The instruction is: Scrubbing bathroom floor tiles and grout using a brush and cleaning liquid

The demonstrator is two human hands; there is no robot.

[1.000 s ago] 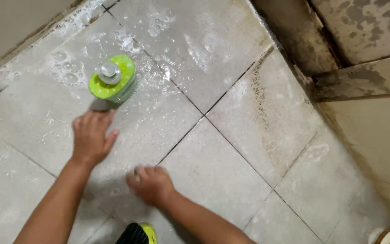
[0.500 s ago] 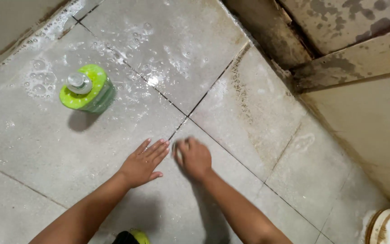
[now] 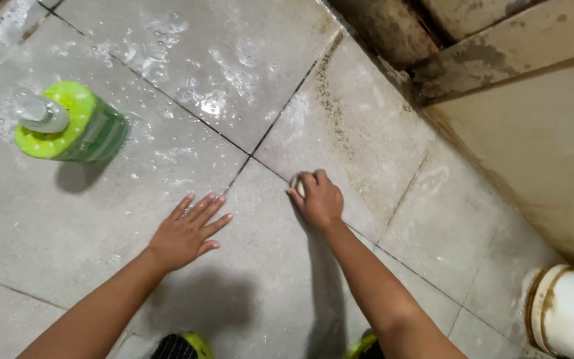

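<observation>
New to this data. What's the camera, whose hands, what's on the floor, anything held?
There is one camera, worn on a person's head and looking down at their own bare hands. No robot is involved. The left hand lies flat, fingers spread, on the wet grey floor tile. The right hand is curled over a small pale thing pressed at a grout line; most of it is hidden, so its kind is unclear. A green bottle with a grey cap stands at upper left among suds. A white pipe sits at lower right.

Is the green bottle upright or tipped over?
Upright: the green bottle stands on the wet floor tiles, grey cap on top.
</observation>
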